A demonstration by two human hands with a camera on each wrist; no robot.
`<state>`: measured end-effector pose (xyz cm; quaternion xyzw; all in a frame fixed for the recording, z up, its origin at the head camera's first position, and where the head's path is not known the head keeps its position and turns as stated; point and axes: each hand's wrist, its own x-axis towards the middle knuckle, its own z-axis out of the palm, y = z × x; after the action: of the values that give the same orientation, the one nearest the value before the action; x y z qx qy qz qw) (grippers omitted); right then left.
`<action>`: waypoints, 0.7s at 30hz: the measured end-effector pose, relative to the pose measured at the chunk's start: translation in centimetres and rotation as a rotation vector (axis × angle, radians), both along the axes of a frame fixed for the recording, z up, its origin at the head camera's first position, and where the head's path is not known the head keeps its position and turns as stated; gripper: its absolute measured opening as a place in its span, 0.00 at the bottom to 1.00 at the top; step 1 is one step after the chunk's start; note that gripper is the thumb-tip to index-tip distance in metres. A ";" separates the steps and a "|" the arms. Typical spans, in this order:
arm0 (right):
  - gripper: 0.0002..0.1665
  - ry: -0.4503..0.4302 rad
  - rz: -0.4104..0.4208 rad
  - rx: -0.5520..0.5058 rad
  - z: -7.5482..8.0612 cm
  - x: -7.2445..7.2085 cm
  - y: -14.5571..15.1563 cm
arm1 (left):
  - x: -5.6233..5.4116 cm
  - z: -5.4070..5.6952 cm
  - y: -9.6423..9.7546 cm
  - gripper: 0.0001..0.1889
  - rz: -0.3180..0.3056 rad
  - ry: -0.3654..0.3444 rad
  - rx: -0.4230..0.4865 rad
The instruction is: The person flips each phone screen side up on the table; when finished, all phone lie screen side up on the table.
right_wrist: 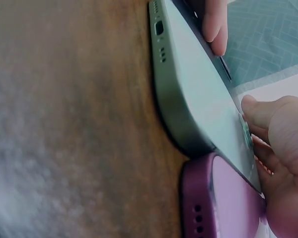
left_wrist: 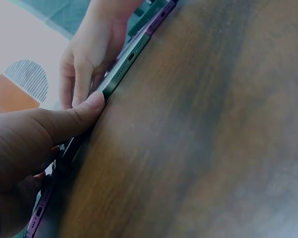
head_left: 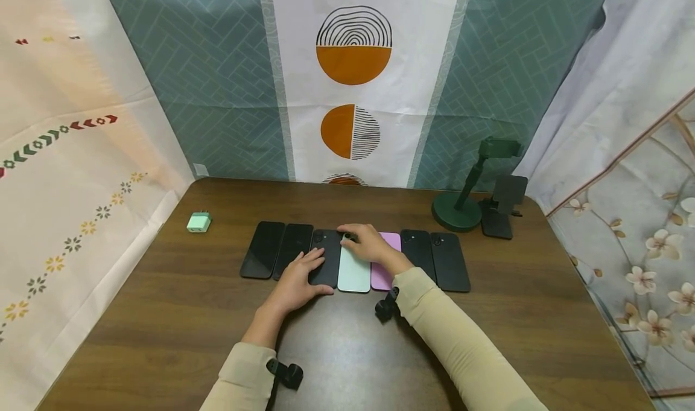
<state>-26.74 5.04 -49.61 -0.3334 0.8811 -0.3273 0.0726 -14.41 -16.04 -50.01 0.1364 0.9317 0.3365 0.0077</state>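
Note:
A row of several phones lies on the wooden table in the head view. In its middle is a mint green phone (head_left: pixel 354 272), with a pink phone (head_left: pixel 382 284) to its right and a dark phone (head_left: pixel 327 273) to its left. My right hand (head_left: pixel 369 243) holds the mint phone's top end, fingers bent at the far edge and thumb by the camera. My left hand (head_left: pixel 297 283) rests spread over the dark phone. Its thumb (left_wrist: pixel 84 113) touches the near edge beside the mint phone's corner. The palm hides part of the dark phone.
Two black phones (head_left: pixel 262 251) (head_left: pixel 295 245) lie at the row's left end, and two dark ones (head_left: pixel 418 254) (head_left: pixel 450 263) at its right. A mint charger (head_left: pixel 199 222) sits back left. A green desk lamp (head_left: pixel 457 210) and black phone stand (head_left: pixel 496 221) stand back right.

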 end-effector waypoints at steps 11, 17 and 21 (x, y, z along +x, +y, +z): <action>0.22 -0.073 -0.095 -0.047 0.3 0.1 -0.6 | 0.0 -0.4 -0.2 0.41 -0.060 0.058 -0.013; 0.21 -0.104 -0.133 -0.123 0.3 0.0 -0.8 | 0.1 -0.6 -0.3 0.38 -0.040 0.073 0.038; 0.25 -0.122 -0.119 -0.171 0.3 -0.1 -0.7 | 0.3 -0.6 -0.4 0.37 -0.017 0.054 0.094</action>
<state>-26.87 4.37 -49.35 -0.2648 0.8622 -0.4248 0.0776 -14.09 -16.40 -50.63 0.1533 0.9135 0.3762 -0.0212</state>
